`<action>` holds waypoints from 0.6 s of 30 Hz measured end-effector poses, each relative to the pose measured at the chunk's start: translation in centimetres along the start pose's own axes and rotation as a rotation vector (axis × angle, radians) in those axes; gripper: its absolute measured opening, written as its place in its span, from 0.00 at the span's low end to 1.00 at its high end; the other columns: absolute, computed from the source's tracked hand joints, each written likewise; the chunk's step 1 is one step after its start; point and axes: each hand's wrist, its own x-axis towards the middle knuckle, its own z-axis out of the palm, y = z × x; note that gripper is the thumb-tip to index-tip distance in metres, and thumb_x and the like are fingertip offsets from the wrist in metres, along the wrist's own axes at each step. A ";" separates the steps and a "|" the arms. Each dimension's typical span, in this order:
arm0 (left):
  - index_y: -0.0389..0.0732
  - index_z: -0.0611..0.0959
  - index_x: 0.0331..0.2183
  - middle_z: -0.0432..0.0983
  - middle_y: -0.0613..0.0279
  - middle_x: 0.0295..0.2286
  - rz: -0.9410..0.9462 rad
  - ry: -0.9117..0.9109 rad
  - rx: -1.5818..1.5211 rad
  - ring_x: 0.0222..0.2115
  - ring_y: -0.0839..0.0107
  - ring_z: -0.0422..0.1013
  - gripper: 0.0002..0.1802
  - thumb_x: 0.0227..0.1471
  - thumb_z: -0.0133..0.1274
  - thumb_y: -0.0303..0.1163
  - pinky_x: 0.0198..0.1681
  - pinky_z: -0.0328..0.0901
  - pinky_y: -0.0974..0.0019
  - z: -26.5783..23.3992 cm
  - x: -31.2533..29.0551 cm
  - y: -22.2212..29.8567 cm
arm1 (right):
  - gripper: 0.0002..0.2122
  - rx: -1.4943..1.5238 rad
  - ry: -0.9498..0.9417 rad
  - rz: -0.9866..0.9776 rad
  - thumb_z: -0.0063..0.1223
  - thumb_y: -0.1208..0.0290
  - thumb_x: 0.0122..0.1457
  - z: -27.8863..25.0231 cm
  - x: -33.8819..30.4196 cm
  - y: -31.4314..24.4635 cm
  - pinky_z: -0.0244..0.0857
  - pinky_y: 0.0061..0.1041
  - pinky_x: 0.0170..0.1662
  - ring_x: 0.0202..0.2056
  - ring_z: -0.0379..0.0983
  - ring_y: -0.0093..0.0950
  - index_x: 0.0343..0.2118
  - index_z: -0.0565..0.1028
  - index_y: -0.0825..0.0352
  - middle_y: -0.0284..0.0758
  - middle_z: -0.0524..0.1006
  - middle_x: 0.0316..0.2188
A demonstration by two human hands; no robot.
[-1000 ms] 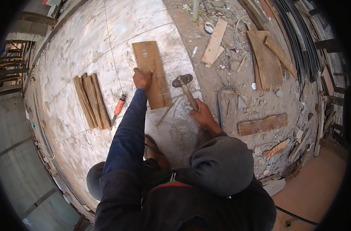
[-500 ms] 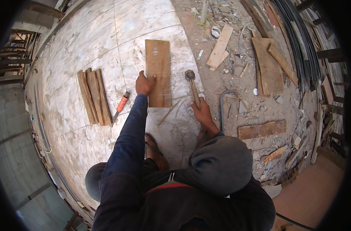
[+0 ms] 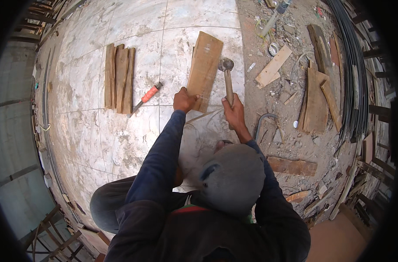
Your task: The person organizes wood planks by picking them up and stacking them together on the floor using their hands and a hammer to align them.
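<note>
My left hand (image 3: 185, 100) grips a brown wooden board (image 3: 205, 65) near its lower left edge, thumb on top. The board is tilted, its far end leaning to the right, over the pale tiled floor (image 3: 133, 144). In my right hand (image 3: 234, 114) is a wooden-handled hammer (image 3: 228, 81); its round metal head points away from me, just right of the board. On the tiles to the left lies a chisel-like tool (image 3: 149, 95) with an orange-red handle and a dark shaft. Beyond it, several narrow boards (image 3: 120, 78) lie side by side.
Rubble ground borders the tiles on the right. Lying there are a pale wood offcut (image 3: 273, 65), wider brown boards (image 3: 316, 100), a bent grey pipe (image 3: 261, 122) and a short plank (image 3: 293, 166). A bundle of black rods (image 3: 352, 65) runs along the far right.
The board has turned from straight to slanted, its far end going right, with my left hand now nearer its lower end. My view has shifted, and the hammer is closer to the board.
</note>
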 end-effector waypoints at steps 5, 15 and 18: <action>0.33 0.77 0.36 0.79 0.38 0.34 -0.023 0.032 0.020 0.39 0.45 0.77 0.30 0.41 0.67 0.48 0.43 0.70 0.52 0.4 -0.7 0.6 | 0.10 0.012 -0.114 0.090 0.54 0.68 0.60 2.3 3.3 0.3 0.66 0.35 0.24 0.19 0.73 0.35 0.36 0.70 0.70 0.43 0.74 0.21; 0.33 0.75 0.39 0.79 0.37 0.32 -0.021 0.112 -0.081 0.37 0.44 0.77 0.30 0.43 0.66 0.46 0.41 0.70 0.49 1.5 -2.4 0.3 | 0.08 0.220 -0.169 0.179 0.56 0.71 0.61 2.6 3.3 0.4 0.58 0.25 0.13 0.13 0.63 0.21 0.33 0.68 0.68 0.30 0.67 0.17; 0.33 0.73 0.40 0.79 0.39 0.30 0.078 0.158 -0.128 0.35 0.42 0.76 0.30 0.43 0.64 0.45 0.39 0.70 0.48 2.1 -3.4 0.7 | 0.10 0.344 -0.143 0.314 0.58 0.68 0.61 2.2 2.8 0.7 0.57 0.24 0.13 0.12 0.61 0.21 0.31 0.68 0.66 0.28 0.65 0.16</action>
